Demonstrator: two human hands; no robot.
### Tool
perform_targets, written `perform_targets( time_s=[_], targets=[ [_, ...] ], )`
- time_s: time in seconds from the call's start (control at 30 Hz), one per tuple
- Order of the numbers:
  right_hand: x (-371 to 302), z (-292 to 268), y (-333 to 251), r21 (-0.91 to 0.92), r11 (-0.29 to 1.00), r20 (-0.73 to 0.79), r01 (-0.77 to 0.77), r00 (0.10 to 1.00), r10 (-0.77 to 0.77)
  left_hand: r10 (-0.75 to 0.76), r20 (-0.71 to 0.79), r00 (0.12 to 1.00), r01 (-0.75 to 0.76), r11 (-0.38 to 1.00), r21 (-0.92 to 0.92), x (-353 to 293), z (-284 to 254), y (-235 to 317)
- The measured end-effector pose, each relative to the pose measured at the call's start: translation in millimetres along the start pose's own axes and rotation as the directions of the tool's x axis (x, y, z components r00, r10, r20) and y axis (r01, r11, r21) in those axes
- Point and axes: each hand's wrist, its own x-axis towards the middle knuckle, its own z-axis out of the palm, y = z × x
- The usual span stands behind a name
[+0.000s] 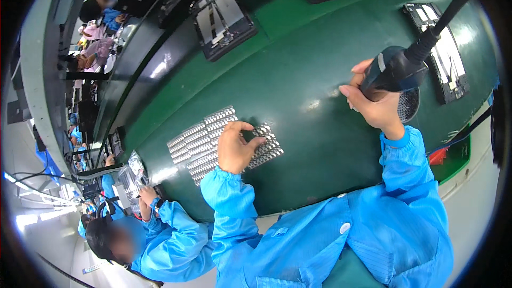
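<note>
My left hand (234, 149) rests at the right part of a group of silvery strips of small metal parts (205, 138) on the green table. Its thumb and index finger are curved and apart. The thumb tip lies over the rightmost strip (269, 146), and the index tip is by that strip's upper corner. My right hand (376, 104) is wrapped round a black corded tool that looks like an electric screwdriver (392, 72), seen from its cable end. The tool hides part of the palm and fingers, and its working tip does not show.
Opened tablet-like devices (221, 21) lie along the far side, another (440, 53) at the right. A round dark mesh-like dish (409, 105) stands behind my right wrist. A green bin (456, 160) sits below the right edge. A co-worker (170, 240) works at my left.
</note>
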Motion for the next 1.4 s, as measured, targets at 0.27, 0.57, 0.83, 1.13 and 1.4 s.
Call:
perform_targets(
  time_s=[0.27, 0.57, 0.83, 1.13, 1.4],
  targets=[
    [-1.0, 0.9, -2.6, 0.008, 1.000, 0.017, -0.012, 1.000, 0.011, -0.094, 0.148, 0.984, 0.164, 0.797, -0.581, 6.5, 4.0, -17.3],
    [-1.3, -5.4, 0.2, 0.024, 1.000, 0.002, -0.017, 1.000, 0.017, 0.141, -0.228, 0.963, -0.200, 0.945, -0.259, 1.0, 6.3, 11.3],
    [0.0, -8.3, -6.2, 0.075, 0.990, -0.059, -0.115, 0.991, 0.120, 0.007, -0.157, 0.988, -0.124, 0.650, -0.749, 46.9, 13.7, 60.0],
    [11.0, -17.9, -27.5, -0.143, 0.977, -0.041, 0.159, 0.985, -0.167, 0.157, -0.089, 0.984, -0.177, 0.738, -0.651, 156.8, 46.5, 94.0],
    [12.8, -26.3, -19.1, 0.016, 0.992, 0.109, 0.125, 0.986, -0.126, 0.624, 0.085, 0.776, -0.600, 0.692, 0.401, 244.1, 68.1, 146.0]
  ],
)
